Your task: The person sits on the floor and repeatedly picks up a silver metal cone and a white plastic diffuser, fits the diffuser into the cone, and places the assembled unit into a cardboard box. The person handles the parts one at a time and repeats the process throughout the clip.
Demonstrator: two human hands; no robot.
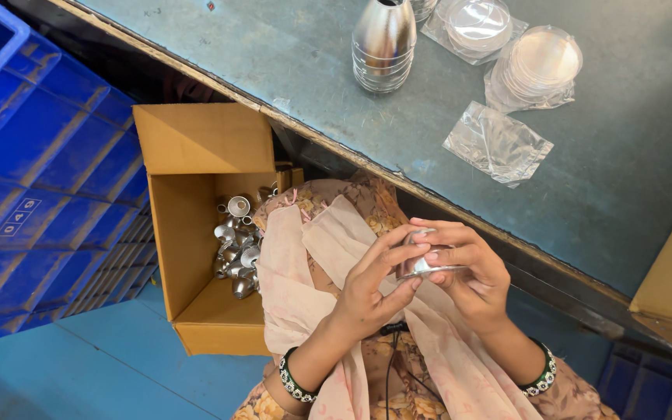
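While we look down over our lap, our left hand (371, 284) and right hand (468, 272) meet in front of us, both closed around a small shiny metal cup (421, 260). The left fingers (398, 243) curl over its near side, and the right fingers (441, 253) press on its top and far side, so the cup sits between the two palms above our patterned scarf (313, 257). Each wrist carries a green and white bangle (295, 381). To our left, on the floor, an open cardboard box (196, 233) holds a heap of similar metal cups (235, 245), with blue plastic crates (48, 179) beyond it. Farther ahead lies the grey-green surface (624, 171), where we see an empty clear plastic bag (498, 144), two bagged stacks of round discs (542, 66), and a stack of nested metal cones (383, 47) standing upright.
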